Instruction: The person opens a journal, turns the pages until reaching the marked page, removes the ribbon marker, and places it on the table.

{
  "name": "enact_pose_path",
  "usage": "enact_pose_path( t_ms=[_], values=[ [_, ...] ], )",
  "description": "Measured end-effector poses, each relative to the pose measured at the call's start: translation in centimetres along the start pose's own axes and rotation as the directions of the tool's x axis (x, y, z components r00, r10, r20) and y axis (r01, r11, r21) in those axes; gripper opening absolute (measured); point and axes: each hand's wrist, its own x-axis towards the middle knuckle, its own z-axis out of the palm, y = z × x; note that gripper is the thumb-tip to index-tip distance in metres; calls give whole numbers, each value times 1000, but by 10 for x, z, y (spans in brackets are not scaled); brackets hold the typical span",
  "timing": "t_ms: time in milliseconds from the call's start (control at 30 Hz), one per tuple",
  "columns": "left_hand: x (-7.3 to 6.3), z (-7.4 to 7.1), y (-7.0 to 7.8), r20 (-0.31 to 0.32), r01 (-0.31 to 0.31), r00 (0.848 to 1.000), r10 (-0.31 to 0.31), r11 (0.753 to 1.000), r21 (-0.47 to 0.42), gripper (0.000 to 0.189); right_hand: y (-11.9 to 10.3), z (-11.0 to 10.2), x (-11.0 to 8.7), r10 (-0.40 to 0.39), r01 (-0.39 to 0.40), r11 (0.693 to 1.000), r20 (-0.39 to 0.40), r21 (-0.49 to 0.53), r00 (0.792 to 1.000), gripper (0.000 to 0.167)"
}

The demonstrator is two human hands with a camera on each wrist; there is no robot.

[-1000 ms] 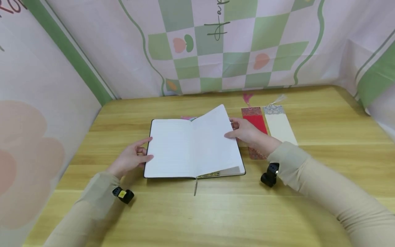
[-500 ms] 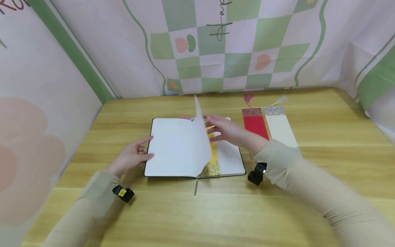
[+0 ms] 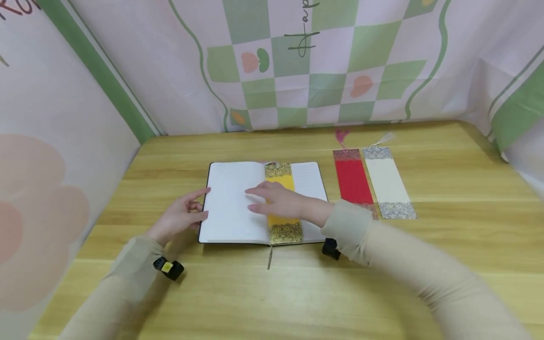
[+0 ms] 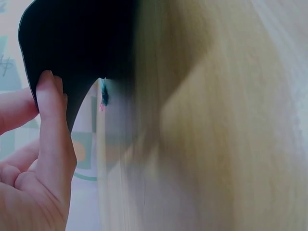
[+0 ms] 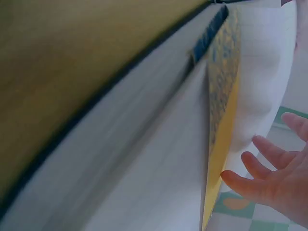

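An open notebook (image 3: 231,208) with a black cover lies on the wooden table. My left hand (image 3: 178,217) grips its left edge; in the left wrist view the fingers (image 4: 50,110) pinch the black cover (image 4: 72,33). Along the spine, on the right-hand pages, lies a yellow bookmark (image 3: 285,232) with patterned gold ends. My right hand (image 3: 282,200) reaches across it, fingers spread out over the left page and holding nothing. From the right wrist, the bookmark (image 5: 224,120) stands next to the raised-looking page, with the fingertips close to both.
Right of the notebook lie a red bookmark (image 3: 352,179) with a pink tassel and a cream bookmark (image 3: 387,182) with a white tassel. A ribbon (image 3: 269,259) hangs from the notebook's near edge. Patterned cloth (image 3: 293,89) rises behind the table.
My right hand has turned a page from right to left, uncovering the yellow bookmark, and has let go of it. My left hand keeps its grip on the notebook's edge.
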Motion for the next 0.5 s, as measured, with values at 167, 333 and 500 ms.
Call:
enact_pose_path(
  t_ms=[167,333,500],
  values=[
    [-3,-1,-1,-11,23,1000,-23,1000,-19,53,-5,9,3,11,-6,992,41,-126,999,56],
    [-5,-3,0,-11,7,1000,-8,999,-47,60,-10,15,7,14,4,967,70,-254,997,59],
    [-6,-2,0,-4,-32,999,32,999,-37,68,-15,24,11,19,22,915,99,-403,995,63]
  ],
)
